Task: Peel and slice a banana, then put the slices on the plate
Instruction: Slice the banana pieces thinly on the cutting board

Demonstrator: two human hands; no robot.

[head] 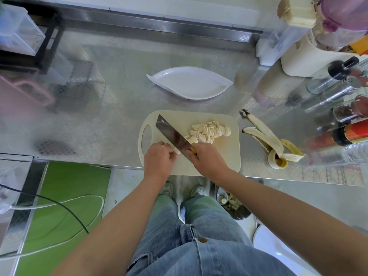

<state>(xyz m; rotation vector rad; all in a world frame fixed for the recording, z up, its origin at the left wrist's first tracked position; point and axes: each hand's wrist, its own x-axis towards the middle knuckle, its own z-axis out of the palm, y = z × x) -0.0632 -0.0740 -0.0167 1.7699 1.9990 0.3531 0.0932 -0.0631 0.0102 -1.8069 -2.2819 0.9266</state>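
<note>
The right hand (209,158) forms a closed grip on the handle of the cleaver (173,134), whose broad blade runs away from the grip, up and to the left across the cutting board (225,156). The left hand (158,159) is closed around the last short stub of banana (177,152), pinning it to the board just left of the blade. Holding the stub this close to the blade steadies a piece too short to stay put alone; the judgement is that the fingers now have little margin from the edge.

The banana slices (209,132) lie heaped on the board beyond the right-hand grip, on the far side of the blade from the left hand. This keeps cut pieces clear of the stub being worked. The slicing step appears nearly complete.

The white leaf-shaped plate (191,82) sits on the tabletop (99,116), well beyond both grips, past the board's far edge, and holds no slices. The banana peel (272,142) lies on the tabletop to the right of the right-hand grip, off the board, so the cutting area stays unobstructed.

No brand, label or writing is legible; the bottles at far right are too blurred to read.
</note>
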